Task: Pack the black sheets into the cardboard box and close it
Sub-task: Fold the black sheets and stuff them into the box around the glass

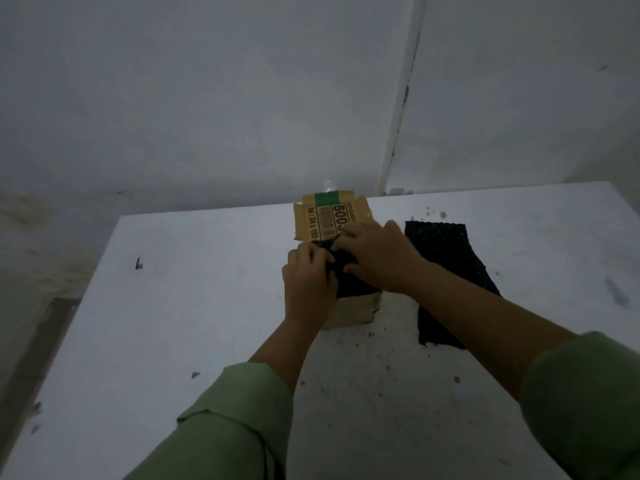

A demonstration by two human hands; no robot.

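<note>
Box: the cardboard box (356, 308) sits on the white table (173, 306), near the far edge and a bit right of the middle. It is brown and its top is open.
Lid flap: the box flap (327, 220) stands up at the far side of the box. It has a green band, a barcode, big numbers that start with 500, and small print along one side.
Sheets in the box: black sheets (349, 282) fill the open top of the box. Both hands are on them, so only a part shows.
Left hand: the left hand (308, 275) is at the left side of the box top. Its fingers are bent and curl onto the black sheets, gripping them at the edge.
Right hand: the right hand (377, 254) lies over the far right part of the box top. Its fingers reach toward the flap and the thumb (349, 268) presses down on the black sheets. I cannot tell if the fingers hold a sheet or only push on it.
Spare sheets: a black pile (446, 258) lies flat on the table just right of the box. The right arm crosses over part of it.
Sleeves: both arms wear green sleeves (235, 420).
Table: it has dark specks and crumbs near the box.
Wall: a pale grey wall (207, 98) stands behind the table.
</note>
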